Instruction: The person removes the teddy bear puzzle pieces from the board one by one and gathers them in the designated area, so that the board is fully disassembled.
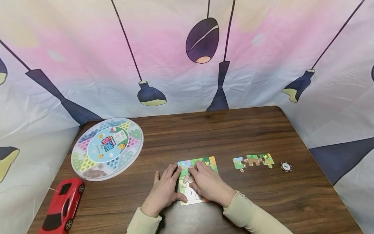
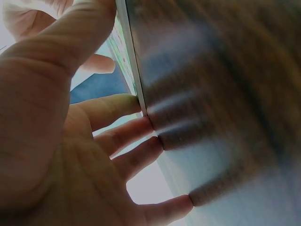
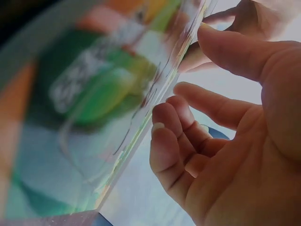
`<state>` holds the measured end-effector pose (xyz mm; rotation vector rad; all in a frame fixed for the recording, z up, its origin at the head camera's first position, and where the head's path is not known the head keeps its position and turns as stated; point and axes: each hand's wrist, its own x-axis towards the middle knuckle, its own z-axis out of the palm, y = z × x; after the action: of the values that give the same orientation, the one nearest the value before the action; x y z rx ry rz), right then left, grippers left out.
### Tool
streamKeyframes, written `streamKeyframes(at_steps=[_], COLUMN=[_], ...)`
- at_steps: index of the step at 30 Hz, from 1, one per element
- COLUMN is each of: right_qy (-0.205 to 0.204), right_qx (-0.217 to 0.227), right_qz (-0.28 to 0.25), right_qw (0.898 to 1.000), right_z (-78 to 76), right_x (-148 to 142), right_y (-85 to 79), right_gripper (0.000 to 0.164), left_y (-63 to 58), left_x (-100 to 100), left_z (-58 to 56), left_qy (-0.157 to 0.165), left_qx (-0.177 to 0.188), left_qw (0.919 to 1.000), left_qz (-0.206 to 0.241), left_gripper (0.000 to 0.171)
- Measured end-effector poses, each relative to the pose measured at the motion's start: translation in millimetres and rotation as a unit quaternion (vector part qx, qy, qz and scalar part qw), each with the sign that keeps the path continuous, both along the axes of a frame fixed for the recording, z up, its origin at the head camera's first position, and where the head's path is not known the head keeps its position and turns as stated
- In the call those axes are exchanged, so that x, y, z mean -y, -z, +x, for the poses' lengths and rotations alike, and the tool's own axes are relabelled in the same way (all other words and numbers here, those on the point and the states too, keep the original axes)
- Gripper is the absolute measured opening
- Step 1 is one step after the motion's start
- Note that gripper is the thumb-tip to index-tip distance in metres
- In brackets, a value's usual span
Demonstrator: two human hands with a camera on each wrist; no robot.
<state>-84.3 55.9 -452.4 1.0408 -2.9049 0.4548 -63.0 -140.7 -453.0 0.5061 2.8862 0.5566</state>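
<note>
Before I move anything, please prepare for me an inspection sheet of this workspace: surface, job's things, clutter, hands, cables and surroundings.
Surface: dark wood-grain table.
Job's things: partly filled jigsaw board between the hands; three jigsaw pieces lie off it, to the right.
Clutter: round Chinese checkers set and red toy car at left; poker chip at right.
Hands: left hand has fingers at the board's left edge; right hand lies over the board.
Cables: thin pale strand by the car; cannot tell whether it is a cable.
Surroundings: fabric backdrop printed with hanging lamps.
</note>
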Motion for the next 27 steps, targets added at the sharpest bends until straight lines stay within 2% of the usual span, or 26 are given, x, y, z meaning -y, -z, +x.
streamKeyframes(at_steps=[9, 20, 27], right_qy=[-0.008, -0.004, 0.003], right_qx=[-0.012, -0.004, 0.004], right_qz=[0.023, 0.011, -0.003], right_qw=[1.000, 1.000, 1.000], right_z=[1.4, 2.9, 2.2], right_x=[1.5, 3.1, 6.5], right_y=[2.6, 2.1, 2.1], right_gripper=[0.033, 0.030, 0.021], left_y=[2.3, 0.4, 0.1], left_x=[-0.3, -0.1, 0.3], left_z=[-0.2, -0.4, 0.0], left_qy=[0.000, -0.002, -0.003], left_qx=[-0.009, -0.006, -0.004], left_qw=[1.0000, 1.0000, 1.0000], left_qz=[-0.002, 0.003, 0.004], left_gripper=[0.110, 0.109, 0.110])
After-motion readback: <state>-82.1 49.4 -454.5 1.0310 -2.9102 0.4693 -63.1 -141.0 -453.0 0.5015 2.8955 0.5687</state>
